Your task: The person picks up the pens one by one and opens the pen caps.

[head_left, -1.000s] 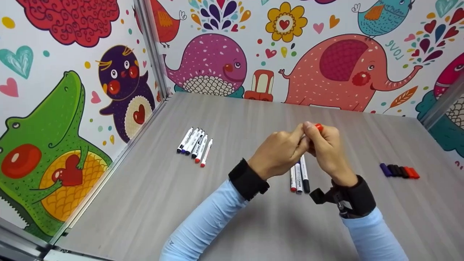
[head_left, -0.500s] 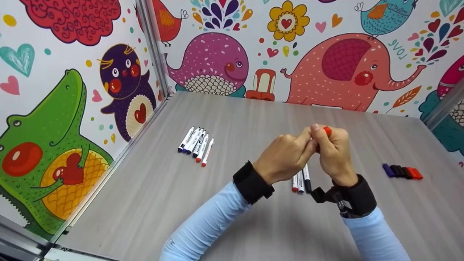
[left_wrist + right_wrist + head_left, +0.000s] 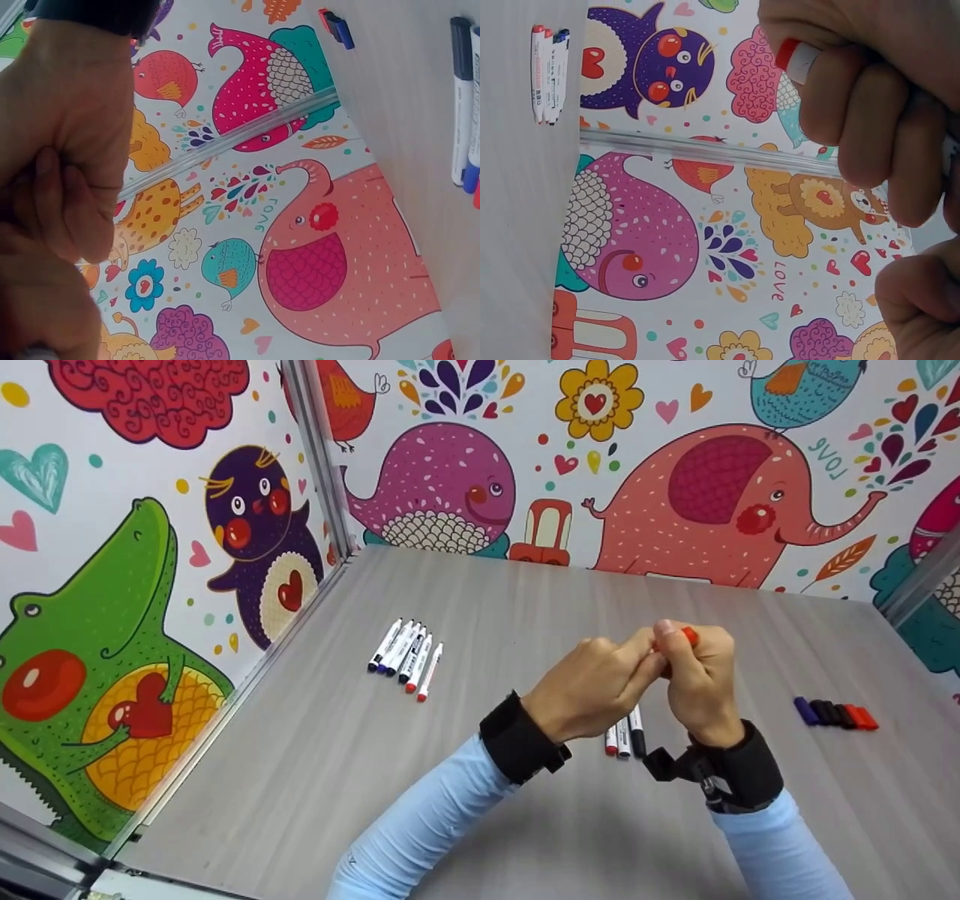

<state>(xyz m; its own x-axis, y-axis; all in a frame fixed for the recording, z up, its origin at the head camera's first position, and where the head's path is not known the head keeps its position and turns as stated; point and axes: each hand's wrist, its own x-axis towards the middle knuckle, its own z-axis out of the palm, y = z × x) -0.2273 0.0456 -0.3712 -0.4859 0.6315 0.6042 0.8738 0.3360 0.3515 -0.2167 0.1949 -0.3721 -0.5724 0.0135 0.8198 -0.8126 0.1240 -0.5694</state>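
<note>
My left hand (image 3: pixel 592 682) grips a whiteboard marker (image 3: pixel 802 61); in the right wrist view its red end and a bit of white barrel stick out past the curled fingers. Against it, my right hand (image 3: pixel 701 686) holds the marker's red cap (image 3: pixel 691 635), which shows beside the thumb in the head view. The two hands meet in the air above the table. Fingers hide most of the marker, so I cannot tell whether cap and barrel are apart. Below the hands lie 3 markers (image 3: pixel 624 739) with red, blue and black ends, partly covered.
Several uncapped markers (image 3: pixel 405 656) lie in a row at the left of the table (image 3: pixel 480 607). Several loose caps (image 3: pixel 835 712), purple, black and red, sit lined up at the right. Printed cartoon walls (image 3: pixel 637 495) enclose the back and left side.
Both hands have shifted slightly right together, keeping their hold. The white bit of barrel seen between them a second ago is now hidden in the head view. Markers and caps lie as before.
</note>
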